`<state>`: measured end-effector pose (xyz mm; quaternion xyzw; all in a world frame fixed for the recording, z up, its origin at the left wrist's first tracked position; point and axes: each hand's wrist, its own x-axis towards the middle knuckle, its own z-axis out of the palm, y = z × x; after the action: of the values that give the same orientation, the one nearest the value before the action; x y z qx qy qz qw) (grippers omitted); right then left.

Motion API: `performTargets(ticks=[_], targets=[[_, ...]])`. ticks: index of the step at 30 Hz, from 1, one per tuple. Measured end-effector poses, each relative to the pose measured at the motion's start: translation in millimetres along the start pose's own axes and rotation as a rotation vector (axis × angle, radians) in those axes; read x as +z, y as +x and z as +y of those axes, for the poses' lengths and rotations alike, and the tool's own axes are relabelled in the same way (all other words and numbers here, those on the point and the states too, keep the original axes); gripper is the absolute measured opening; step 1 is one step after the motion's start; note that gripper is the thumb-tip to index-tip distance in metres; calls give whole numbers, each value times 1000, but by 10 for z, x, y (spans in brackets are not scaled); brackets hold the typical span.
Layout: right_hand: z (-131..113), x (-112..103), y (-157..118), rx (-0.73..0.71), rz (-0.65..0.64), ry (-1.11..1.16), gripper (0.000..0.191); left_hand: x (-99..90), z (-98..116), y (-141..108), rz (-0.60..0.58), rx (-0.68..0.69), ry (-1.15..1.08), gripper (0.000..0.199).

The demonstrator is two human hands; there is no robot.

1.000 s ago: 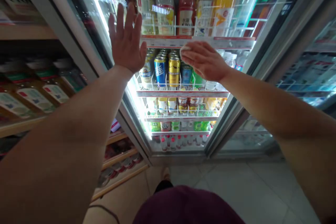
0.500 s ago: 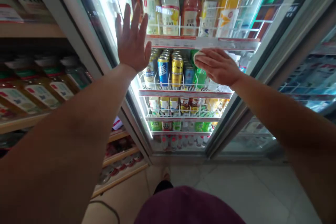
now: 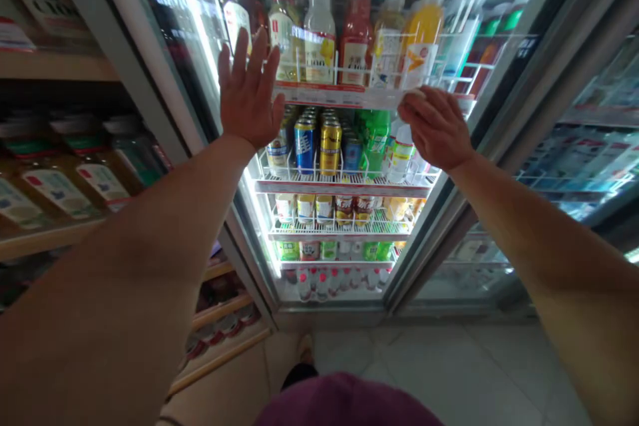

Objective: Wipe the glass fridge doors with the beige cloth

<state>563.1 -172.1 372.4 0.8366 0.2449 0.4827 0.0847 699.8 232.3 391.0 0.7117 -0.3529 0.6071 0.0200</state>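
Observation:
My left hand [image 3: 250,90] lies flat with spread fingers against the glass door [image 3: 234,193] of a lit drinks fridge, holding nothing. At the right side of the same door, my right hand [image 3: 439,126] has its fingers bent and pressed together round a small whitish cloth [image 3: 415,94], most of which the fingers hide. Behind the glass, between the hands, stand a blue can [image 3: 305,144], a gold can [image 3: 330,148] and green bottles [image 3: 375,136]. Above them is a row of juice bottles [image 3: 354,46].
Wooden shelves [image 3: 54,236] with bottles stand at the left. Another glass-fronted fridge [image 3: 564,166] is at the right. A metal frame [image 3: 329,319] runs along the door's bottom, above the tiled floor [image 3: 439,366]. One of my feet [image 3: 305,348] shows below.
My right hand has moved a little to the right, with its fingers now more bent round the cloth. My left hand stays on the glass. The view has shifted slightly.

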Motion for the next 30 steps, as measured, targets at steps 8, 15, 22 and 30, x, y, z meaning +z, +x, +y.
performTargets(ticks=[8, 15, 22, 30], targets=[[42, 105, -194, 292, 402, -73, 55, -198, 194, 30, -55, -155, -131, 69], [233, -20, -201, 220, 381, -118, 50, -178, 168, 1, 28, -81, -82, 71], [-129, 103, -210, 33, 176, 10, 54, -190, 187, 6, 20, -104, -126, 75], [-122, 100, 252, 179, 378, -15, 55, -199, 179, 2, 3, -92, -106, 70]])
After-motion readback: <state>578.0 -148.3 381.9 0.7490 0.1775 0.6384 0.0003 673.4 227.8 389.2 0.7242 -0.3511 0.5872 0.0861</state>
